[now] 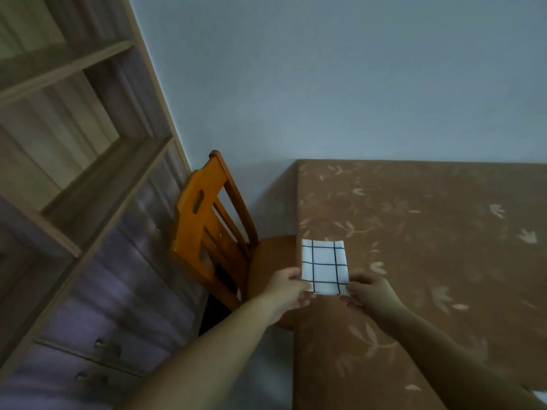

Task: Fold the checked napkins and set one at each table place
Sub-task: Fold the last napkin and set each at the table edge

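Wall (325, 84): plain pale blue-grey, fills the room beyond and above the grip. It meets the table's far edge.

Shelving unit (74, 143): light wood with open compartments, well to the left of the grip. Below the shelves are drawer fronts with dark round knobs (103, 347). The view is blurred there.

Table (429, 261): covered by a brown cloth with a pale leaf print. It spreads under the grip and away to the right and far side. Its left edge runs just left of the grip.

Chair (207, 226): orange-brown wood with a slatted back and a slot handle. It stands just left of the grip, and its seat is tucked against the table's left edge.

Checked napkin (324, 266): white with thin dark grid lines, folded to a small rectangle. It sits over the cloth close to the table's left edge, level with the chair seat, and extends away from the grip. Whether it rests flat or is held slightly clear of the cloth cannot be told.

Left hand (285, 291): pinches the napkin's near-left corner, thumb on top.

Right hand (373, 294): fingers curled, pinches the near-right corner. Both forearms are bare.

White scrap (540, 395): at the frame's lower right corner, well to the right of the grip and nearer the person. It is too cropped to identify.
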A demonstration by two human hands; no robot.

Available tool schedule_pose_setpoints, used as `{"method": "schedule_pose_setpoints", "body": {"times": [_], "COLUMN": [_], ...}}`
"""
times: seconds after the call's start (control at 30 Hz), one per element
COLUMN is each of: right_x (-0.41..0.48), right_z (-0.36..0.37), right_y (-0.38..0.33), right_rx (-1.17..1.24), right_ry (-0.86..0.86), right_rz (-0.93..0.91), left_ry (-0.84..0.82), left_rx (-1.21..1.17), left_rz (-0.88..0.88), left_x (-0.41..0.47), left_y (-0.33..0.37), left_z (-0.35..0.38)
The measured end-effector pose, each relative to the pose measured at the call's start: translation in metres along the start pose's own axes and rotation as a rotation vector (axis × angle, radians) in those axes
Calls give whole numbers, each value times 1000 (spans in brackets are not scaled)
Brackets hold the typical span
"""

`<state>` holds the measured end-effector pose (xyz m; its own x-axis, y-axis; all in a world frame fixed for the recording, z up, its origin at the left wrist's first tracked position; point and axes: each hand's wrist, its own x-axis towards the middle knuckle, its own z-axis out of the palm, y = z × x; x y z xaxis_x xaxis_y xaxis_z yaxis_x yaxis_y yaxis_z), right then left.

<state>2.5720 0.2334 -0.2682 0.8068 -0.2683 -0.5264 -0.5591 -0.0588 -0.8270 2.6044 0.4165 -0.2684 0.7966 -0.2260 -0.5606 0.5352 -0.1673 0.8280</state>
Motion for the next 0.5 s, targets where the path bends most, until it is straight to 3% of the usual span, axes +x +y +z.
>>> {"method": "schedule_pose_setpoints", "body": {"times": [0.5], "right_x": [167], "right_z": [-2], "right_y": [-42], "right_rx": [-109], "right_ry": [4], "right_rz": [80], "left_ry": [236], "left_rx": [35], "left_rz": [-18], "left_x": [163], "left_y": [24], "left_z": [14]}}
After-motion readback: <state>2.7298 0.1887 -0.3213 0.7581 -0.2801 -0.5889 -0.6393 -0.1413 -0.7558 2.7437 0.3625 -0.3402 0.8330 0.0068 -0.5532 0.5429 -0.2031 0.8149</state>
